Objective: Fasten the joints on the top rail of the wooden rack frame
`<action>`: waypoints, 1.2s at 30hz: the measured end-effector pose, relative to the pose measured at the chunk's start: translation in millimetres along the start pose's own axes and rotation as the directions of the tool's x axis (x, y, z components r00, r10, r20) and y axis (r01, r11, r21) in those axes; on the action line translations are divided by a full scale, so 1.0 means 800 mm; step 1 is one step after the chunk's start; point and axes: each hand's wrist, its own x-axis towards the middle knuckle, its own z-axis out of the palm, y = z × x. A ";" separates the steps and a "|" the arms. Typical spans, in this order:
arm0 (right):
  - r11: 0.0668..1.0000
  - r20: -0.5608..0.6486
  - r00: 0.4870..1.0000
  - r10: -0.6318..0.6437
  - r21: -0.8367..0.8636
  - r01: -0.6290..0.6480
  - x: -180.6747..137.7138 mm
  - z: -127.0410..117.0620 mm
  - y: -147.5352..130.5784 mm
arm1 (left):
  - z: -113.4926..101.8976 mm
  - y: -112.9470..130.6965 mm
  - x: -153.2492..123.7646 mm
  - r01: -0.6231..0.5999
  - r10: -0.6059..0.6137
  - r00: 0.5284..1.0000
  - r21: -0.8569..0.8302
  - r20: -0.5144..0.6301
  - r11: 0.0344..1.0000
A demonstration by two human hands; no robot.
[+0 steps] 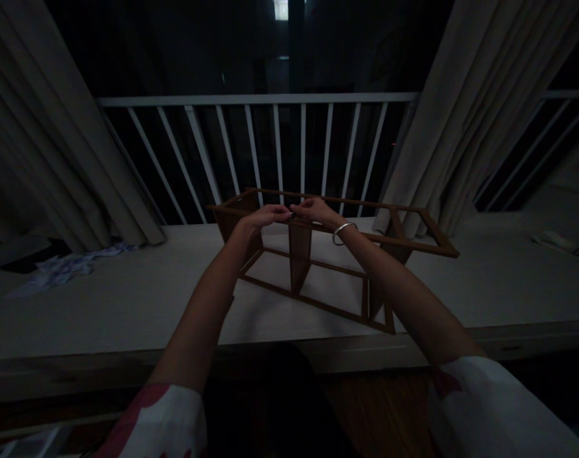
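A brown wooden shelf frame (299, 261) lies on its side on the pale window ledge (265, 321), its shelf boards standing upright between two long side frames. Both my hands meet over the upper side frame, above the middle board. My left hand (269, 216) has its fingertips pinched close to a small dark, shiny piece (292, 215), too small to name. From the other side my right hand (315, 210) pinches at the same piece, a silver bangle (344, 233) round its wrist. Whether the piece touches the wood, I cannot tell.
Behind the frame runs a white railing (258, 100) before a dark window. Curtains hang at left (55, 127) and right (442, 127). Crumpled papers (74, 266) lie at the ledge's left. The ledge's front edge (346, 346) drops to a wooden floor (379, 404).
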 end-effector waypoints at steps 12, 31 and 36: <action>0.988 0.005 0.999 0.035 -0.152 -0.034 0.008 -0.002 0.010 | 0.000 0.000 0.000 -0.001 0.001 1.000 0.018 0.004 1.000; 0.992 -0.038 0.998 0.052 -0.114 -0.056 0.010 -0.004 0.014 | 0.000 0.000 0.001 0.038 -0.037 0.999 0.043 -0.006 0.998; 0.975 -0.064 0.996 0.058 -0.212 -0.071 0.010 -0.004 0.015 | -0.001 -0.003 0.003 0.051 -0.050 0.999 0.049 -0.007 0.998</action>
